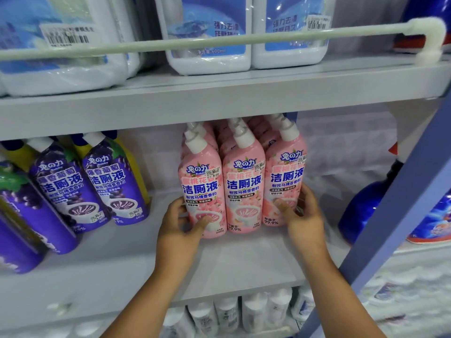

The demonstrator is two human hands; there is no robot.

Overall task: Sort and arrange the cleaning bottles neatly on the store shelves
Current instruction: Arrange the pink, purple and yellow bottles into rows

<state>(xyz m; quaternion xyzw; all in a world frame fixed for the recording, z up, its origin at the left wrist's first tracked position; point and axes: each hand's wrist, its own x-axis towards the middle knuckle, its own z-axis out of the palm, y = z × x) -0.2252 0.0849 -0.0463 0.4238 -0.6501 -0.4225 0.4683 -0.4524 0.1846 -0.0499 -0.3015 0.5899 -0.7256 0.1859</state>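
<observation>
Our two forearms reach up from the bottom edge toward the middle shelf [244,259]. We have the left hand [181,222] wrapped round the base of the left pink bottle [202,191], thumb on its front. The right hand [301,213] cups the base of the right pink bottle [284,184], fingers curled behind it. Between them stands the middle pink bottle [244,189], touching both, with more pink ones packed behind.

We judge these full plastic bottles to be fairly heavy, stiff-walled and a little slick under their glossy sleeves. Tall with narrow necks, they would tip if pushed high, so we hold low and squeeze the row inward.

Further left lean the purple bottles [95,186], well apart from the pink group. Above sit white jugs [210,32] behind a rail [219,42].
</observation>
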